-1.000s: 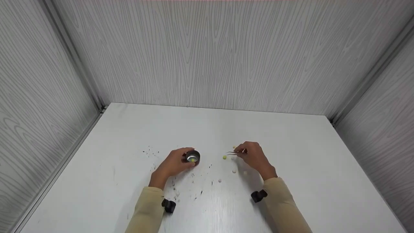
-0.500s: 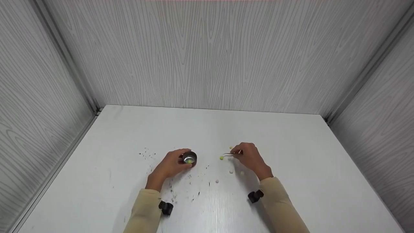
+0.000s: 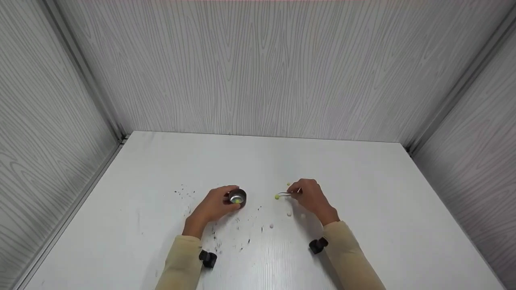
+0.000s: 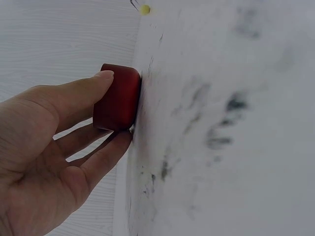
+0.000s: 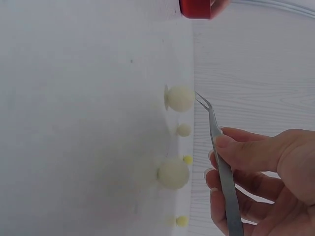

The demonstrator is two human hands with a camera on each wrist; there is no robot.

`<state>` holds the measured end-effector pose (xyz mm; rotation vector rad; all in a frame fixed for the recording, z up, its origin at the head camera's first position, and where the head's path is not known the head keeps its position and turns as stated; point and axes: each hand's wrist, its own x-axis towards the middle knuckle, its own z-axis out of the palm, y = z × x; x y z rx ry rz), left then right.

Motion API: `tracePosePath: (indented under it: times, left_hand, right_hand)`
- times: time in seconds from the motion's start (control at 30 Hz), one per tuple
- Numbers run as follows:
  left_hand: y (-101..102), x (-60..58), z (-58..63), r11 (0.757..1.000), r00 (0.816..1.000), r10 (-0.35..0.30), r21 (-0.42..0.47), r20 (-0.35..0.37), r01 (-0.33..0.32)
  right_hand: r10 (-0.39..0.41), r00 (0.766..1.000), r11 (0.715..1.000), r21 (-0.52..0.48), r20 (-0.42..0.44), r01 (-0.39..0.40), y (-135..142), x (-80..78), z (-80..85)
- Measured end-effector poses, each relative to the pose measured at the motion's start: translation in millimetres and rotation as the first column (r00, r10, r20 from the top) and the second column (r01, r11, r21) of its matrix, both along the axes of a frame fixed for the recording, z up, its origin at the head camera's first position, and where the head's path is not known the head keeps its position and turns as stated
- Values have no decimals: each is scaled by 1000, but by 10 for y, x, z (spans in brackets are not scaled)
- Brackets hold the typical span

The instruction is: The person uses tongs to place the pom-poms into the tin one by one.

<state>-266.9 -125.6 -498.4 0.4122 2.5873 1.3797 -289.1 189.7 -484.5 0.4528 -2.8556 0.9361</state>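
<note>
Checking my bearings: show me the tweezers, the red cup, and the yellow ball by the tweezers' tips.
Tweezers (image 5: 227, 186): right wrist view, on the metal handle.
Red cup (image 4: 122, 98): left wrist view, on the outer side wall.
Yellow ball (image 3: 277, 197): head view, middle of its visible side.

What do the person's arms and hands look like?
The left sleeve and right sleeve are plain beige. Near each cuff sits a small, boxy black gadget. The left hand and right hand are bare: no gloves.
</note>
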Motion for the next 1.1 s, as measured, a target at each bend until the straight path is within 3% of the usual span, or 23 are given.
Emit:
tracePosePath:
  times: [0.7, 1.1]
  left_hand:
    - [21, 13, 23, 1000, 1000, 26, -12, 5, -26]
    - [-6, 0, 1, 1000, 1000, -1, -7, 0, 1]
  right_hand:
    - [14, 997, 1000, -6, -76, -14, -12, 8, 49]
    - [80, 987, 996, -26, -143, -84, -42, 4, 80]
